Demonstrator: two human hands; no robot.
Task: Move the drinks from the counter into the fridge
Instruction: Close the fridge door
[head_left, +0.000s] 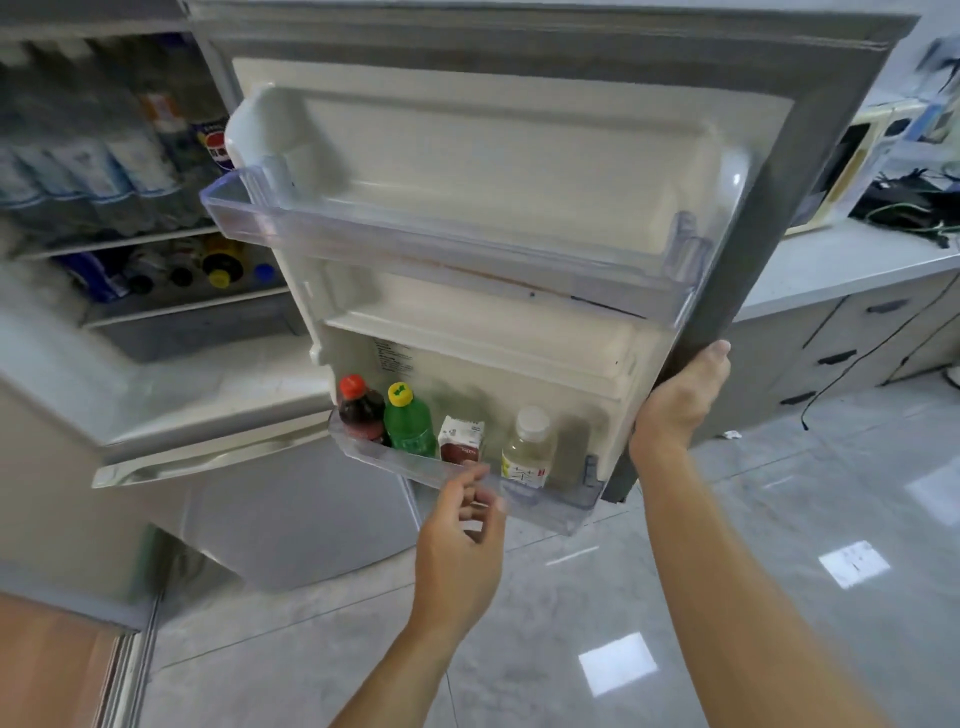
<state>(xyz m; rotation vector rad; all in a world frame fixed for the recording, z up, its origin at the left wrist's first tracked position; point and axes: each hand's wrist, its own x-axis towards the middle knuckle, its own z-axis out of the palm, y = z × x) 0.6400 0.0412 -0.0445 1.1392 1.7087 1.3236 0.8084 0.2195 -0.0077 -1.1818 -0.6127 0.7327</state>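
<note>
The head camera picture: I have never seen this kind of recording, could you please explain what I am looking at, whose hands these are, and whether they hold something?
There is no machine here. A person wears one wide-angle camera on the head, looking forward and down, so both arms come up from the bottom edge.

The right hand grips the outer edge of the open fridge door. The left hand holds nothing; its fingers are loosely curled just before the lower door shelf.

In that shelf stand four drinks: a dark bottle with a red cap, a green bottle with a yellow cap, a small carton and a pale bottle with a white cap. The upper door shelf looks empty. At left, blurred bottles fill the fridge interior.
</note>
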